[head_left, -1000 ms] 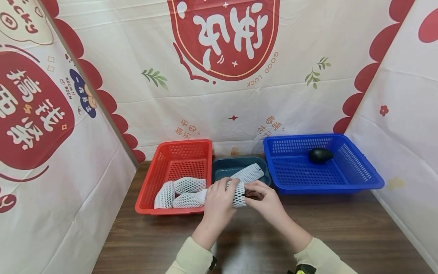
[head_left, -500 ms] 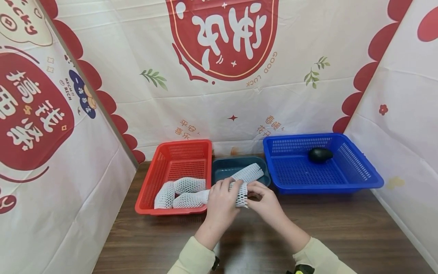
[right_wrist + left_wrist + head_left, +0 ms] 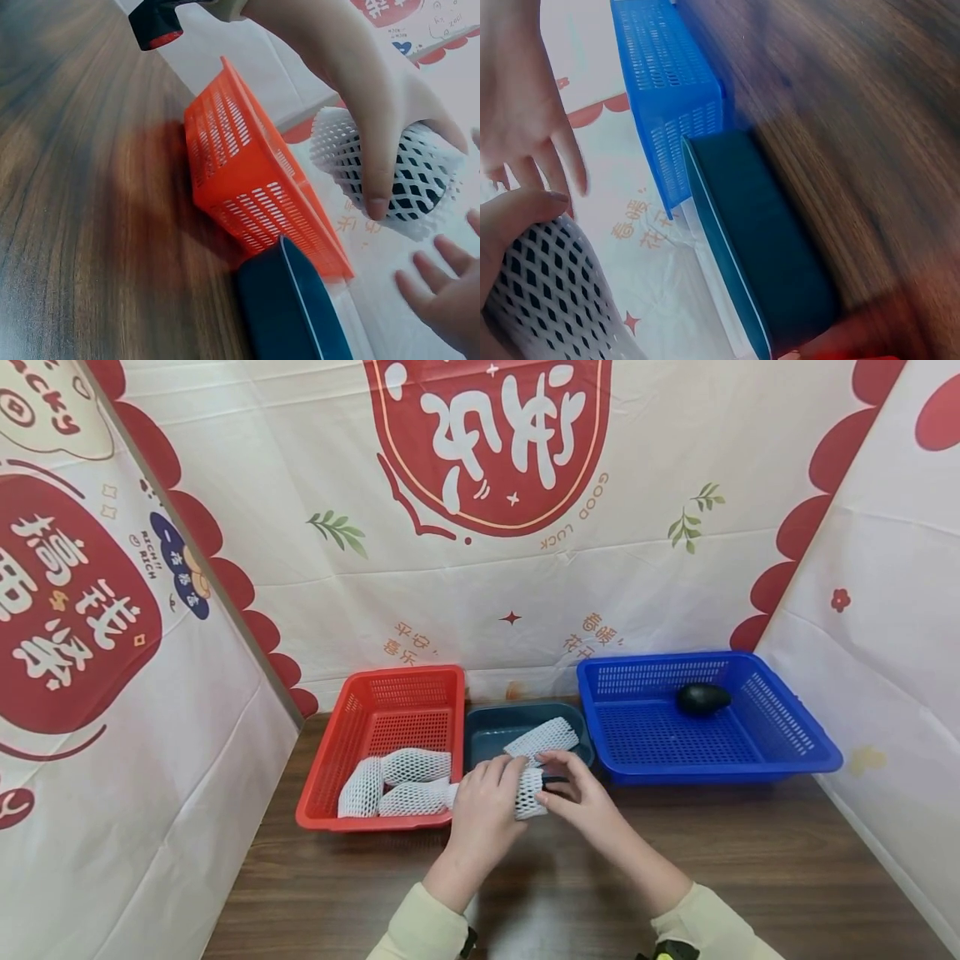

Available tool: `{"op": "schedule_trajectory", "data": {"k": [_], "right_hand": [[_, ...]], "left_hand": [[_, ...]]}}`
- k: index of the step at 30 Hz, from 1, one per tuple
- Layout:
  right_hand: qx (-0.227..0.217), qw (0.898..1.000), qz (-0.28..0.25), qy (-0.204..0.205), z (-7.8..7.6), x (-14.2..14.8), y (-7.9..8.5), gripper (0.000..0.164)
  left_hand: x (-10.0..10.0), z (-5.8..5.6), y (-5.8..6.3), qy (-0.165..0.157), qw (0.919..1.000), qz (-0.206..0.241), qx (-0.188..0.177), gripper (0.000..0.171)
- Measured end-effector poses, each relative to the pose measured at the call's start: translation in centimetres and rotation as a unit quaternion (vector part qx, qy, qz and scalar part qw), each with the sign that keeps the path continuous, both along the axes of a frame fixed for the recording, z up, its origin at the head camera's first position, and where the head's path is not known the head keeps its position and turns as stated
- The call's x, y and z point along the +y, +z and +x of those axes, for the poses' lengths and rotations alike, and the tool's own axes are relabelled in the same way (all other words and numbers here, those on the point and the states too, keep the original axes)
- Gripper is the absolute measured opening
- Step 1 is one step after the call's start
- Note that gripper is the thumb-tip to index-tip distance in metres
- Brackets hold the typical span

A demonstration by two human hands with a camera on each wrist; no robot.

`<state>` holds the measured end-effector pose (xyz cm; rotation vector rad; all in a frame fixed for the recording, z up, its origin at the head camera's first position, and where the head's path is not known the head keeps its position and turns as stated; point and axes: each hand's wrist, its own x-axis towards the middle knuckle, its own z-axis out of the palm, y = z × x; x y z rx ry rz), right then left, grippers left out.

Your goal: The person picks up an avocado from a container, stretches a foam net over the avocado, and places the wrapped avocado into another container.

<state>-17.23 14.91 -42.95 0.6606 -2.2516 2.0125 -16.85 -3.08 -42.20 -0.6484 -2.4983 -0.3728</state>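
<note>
White net [image 3: 528, 795] in left hand [image 3: 483, 802], gripped at lower centre, long axis crosswise, toward relaxed right hand [image 3: 589, 797].

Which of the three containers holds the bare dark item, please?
The blue basket: its dark item is bare, while the red basket and teal tray show only white netting inside.

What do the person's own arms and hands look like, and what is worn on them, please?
The left hand and right hand are gloveless. The left sleeve and right sleeve are plain pale cream, ending short of the wrists. Each carries a small black device: the left device has a red end, the right device a yellow-green marking. No cables show.
</note>
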Motion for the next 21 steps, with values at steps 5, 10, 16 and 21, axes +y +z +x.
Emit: {"op": "schedule_trajectory", "data": {"k": [5,10,16,21], "right_hand": [[-0.068,0.996,0.000,0.064,0.20,-0.52,0.13,0.063],[-0.098,0.994,-0.004,0.053,0.23,-0.93,0.09,0.063],[-0.100,0.995,-0.010,0.024,0.23,-1.01,-0.12,0.060],[-0.094,0.995,-0.020,-0.009,0.21,-0.79,-0.31,0.057]], "left_hand": [[0.54,0.23,0.24,0.002,0.9999,0.013,-0.001,0.069],[0.59,0.33,0.37,-0.007,0.9993,0.031,-0.021,0.067],[0.72,0.36,0.22,-0.009,0.9991,0.034,-0.024,0.066],[1.04,0.43,-0.05,0.000,0.9987,0.045,-0.023,0.076]]}}
